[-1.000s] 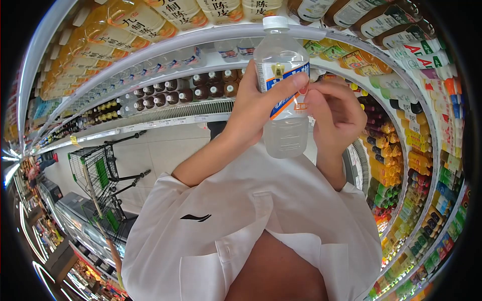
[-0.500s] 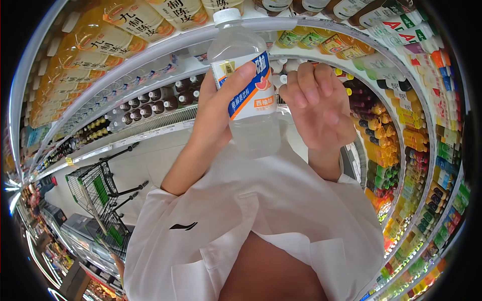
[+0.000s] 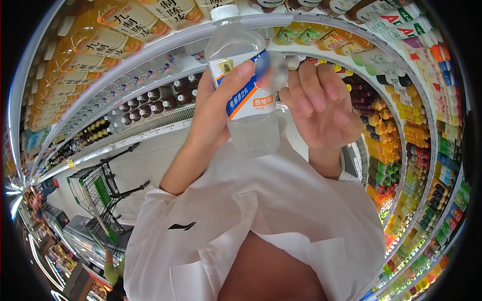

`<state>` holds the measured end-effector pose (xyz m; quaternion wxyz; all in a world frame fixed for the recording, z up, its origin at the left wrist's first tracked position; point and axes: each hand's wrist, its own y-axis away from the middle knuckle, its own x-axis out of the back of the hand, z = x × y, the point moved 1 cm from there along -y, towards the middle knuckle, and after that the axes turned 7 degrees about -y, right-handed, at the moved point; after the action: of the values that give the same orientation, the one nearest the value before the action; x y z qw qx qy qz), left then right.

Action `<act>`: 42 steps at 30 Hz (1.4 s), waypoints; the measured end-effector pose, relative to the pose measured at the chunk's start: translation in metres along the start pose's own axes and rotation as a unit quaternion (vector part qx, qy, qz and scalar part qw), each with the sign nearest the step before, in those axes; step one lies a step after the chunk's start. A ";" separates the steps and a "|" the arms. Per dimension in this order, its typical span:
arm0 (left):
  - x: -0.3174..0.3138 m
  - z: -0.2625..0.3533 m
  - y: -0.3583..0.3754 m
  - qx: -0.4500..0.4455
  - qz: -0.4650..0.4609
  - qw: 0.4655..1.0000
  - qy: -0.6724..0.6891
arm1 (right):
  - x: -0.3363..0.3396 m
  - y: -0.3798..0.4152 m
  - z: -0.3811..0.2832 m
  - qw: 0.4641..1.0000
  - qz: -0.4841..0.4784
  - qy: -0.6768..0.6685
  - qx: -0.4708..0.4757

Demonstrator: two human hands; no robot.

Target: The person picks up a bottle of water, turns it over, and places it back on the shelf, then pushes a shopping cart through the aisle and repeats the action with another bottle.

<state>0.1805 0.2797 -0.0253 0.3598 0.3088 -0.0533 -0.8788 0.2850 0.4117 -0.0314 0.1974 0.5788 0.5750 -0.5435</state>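
Note:
My left hand point(image 3: 213, 108) is wrapped round a clear plastic bottle of electrolyte drink point(image 3: 251, 135), its thumb across the front of the label. The bottle stands upright with its white cap on, and its label is white, blue and orange. Part of the label's right side is hidden by a blurred patch. Just right of the bottle, my right hand point(image 3: 321, 108) is raised with its fingers loosely curled and somewhat apart. Nothing shows in it.
Curved shelves of bottled drinks surround me, with large amber bottles point(image 3: 125, 22) at upper left and dark-capped bottles point(image 3: 155, 100) below. A shopping cart point(image 3: 95, 193) stands on the floor at left. Someone's green sleeve point(image 3: 114, 271) shows near it. Colourful drinks point(image 3: 381, 140) line the right.
The bottle and my left hand have shifted slightly up and left. My right hand has moved a little to the right. A person's green sleeve has appeared by the cart.

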 end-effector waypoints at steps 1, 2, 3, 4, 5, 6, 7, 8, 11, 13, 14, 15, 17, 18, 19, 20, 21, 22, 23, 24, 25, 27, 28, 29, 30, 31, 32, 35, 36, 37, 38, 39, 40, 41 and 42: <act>0.001 -0.001 0.000 0.002 -0.003 1.000 0.004 | 0.000 0.000 0.000 1.000 -0.004 0.006 0.001; 0.001 -0.001 0.000 0.004 -0.006 1.000 0.008 | 0.000 0.000 0.000 1.000 -0.007 0.011 0.001; 0.001 -0.002 0.000 0.004 -0.006 1.000 0.008 | 0.000 0.000 0.000 1.000 -0.007 0.011 0.002; 0.001 -0.002 0.000 0.005 0.000 1.000 0.007 | 0.000 0.001 -0.001 1.000 -0.006 0.010 0.001; 0.001 -0.002 0.000 0.005 0.007 1.000 0.007 | 0.000 0.001 -0.001 1.000 -0.005 0.008 0.000; 0.001 -0.002 0.000 0.005 0.007 1.000 0.006 | -0.001 0.001 -0.001 1.000 -0.005 0.008 0.000; 0.000 -0.002 0.000 0.002 0.008 1.000 0.008 | -0.003 0.001 -0.001 1.000 0.002 0.008 -0.001; 0.000 -0.003 -0.001 -0.001 0.009 1.000 0.010 | -0.003 0.002 -0.001 1.000 0.009 0.008 -0.001; 0.003 -0.004 0.000 -0.005 -0.012 0.999 -0.041 | -0.002 0.003 0.001 1.000 0.016 0.001 0.007; 0.003 -0.007 -0.003 -0.006 -0.008 0.999 -0.049 | 0.000 0.003 0.002 1.000 0.026 0.008 0.010; 0.003 -0.008 -0.005 -0.005 -0.010 0.998 -0.054 | 0.002 0.003 0.002 0.999 0.040 0.022 0.015; 0.005 -0.011 -0.007 -0.008 -0.002 0.998 -0.057 | 0.005 0.005 0.002 0.999 0.036 0.014 0.011; 0.005 -0.016 -0.009 0.012 -0.017 0.999 -0.037 | 0.011 0.010 0.002 0.993 0.094 0.068 0.020; 0.003 -0.015 -0.008 0.022 -0.016 0.999 -0.032 | 0.011 0.010 0.002 0.990 0.107 0.084 0.026; 0.003 -0.015 -0.008 0.020 -0.012 0.999 -0.031 | 0.013 0.011 0.002 0.991 0.105 0.082 0.024; 0.003 -0.015 -0.008 0.021 -0.011 0.999 -0.035 | 0.015 0.013 0.001 0.991 0.105 0.078 0.025; 0.003 -0.016 -0.008 0.022 -0.011 0.999 -0.038 | 0.016 0.014 0.001 0.991 0.107 0.074 0.026; 0.003 -0.015 -0.007 0.021 -0.009 0.999 -0.038 | 0.014 0.013 0.002 0.991 0.106 0.073 0.025; 0.002 -0.014 -0.007 0.022 -0.011 0.999 -0.034 | 0.011 0.011 0.003 0.988 0.124 0.083 0.026; 0.002 -0.013 -0.007 0.022 -0.014 0.999 -0.031 | 0.009 0.009 0.004 0.985 0.142 0.094 0.028; 0.002 -0.012 -0.007 0.020 -0.013 0.999 -0.032 | 0.010 0.010 0.004 0.985 0.140 0.093 0.028; 0.003 -0.011 -0.008 0.041 -0.010 0.998 0.039 | 0.015 0.013 0.003 0.988 0.120 0.091 0.018; 0.002 -0.011 -0.007 0.039 -0.010 0.998 0.038 | 0.018 0.014 0.002 0.989 0.119 0.091 0.017; 0.001 -0.012 -0.006 0.030 -0.003 1.000 0.005 | 0.022 0.014 0.001 0.990 0.108 0.091 0.015; 0.001 -0.013 -0.006 0.021 0.005 0.999 -0.029 | 0.023 0.015 0.001 0.991 0.097 0.092 0.013; 0.001 -0.013 -0.006 0.021 0.004 0.999 -0.029 | 0.022 0.015 0.002 0.991 0.097 0.092 0.013; 0.002 -0.014 -0.007 0.030 0.008 0.999 -0.029 | 0.021 0.014 0.003 0.991 0.095 0.098 0.009; 0.004 -0.018 -0.007 0.050 0.018 0.999 -0.007 | 0.019 0.014 0.004 0.990 0.087 0.109 0.002; 0.004 -0.019 -0.007 0.062 0.024 0.998 0.016 | 0.019 0.014 0.004 0.990 0.080 0.113 0.000; 0.004 -0.017 -0.007 0.062 0.024 0.998 0.016 | 0.019 0.015 0.004 0.990 0.080 0.113 0.000; 0.004 -0.015 -0.006 0.056 0.011 0.998 0.010 | 0.019 0.015 0.004 0.990 0.082 0.115 -0.005; 0.004 -0.013 -0.006 0.050 -0.002 0.999 0.003 | 0.018 0.015 0.004 0.989 0.085 0.117 -0.010; 0.005 -0.012 -0.006 0.050 -0.002 0.999 0.003 | 0.018 0.016 0.003 0.989 0.085 0.117 -0.010; 0.005 -0.012 -0.006 0.050 -0.009 0.999 0.006 | 0.019 0.017 0.002 0.989 0.088 0.115 -0.019; 0.006 -0.013 -0.006 0.049 -0.016 0.999 0.010 | 0.019 0.018 0.002 0.989 0.090 0.113 -0.027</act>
<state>0.1812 0.2817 -0.0402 0.3303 0.3359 -0.0879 -0.8777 0.2953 0.4143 -0.0550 0.1953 0.6804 0.5537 -0.4386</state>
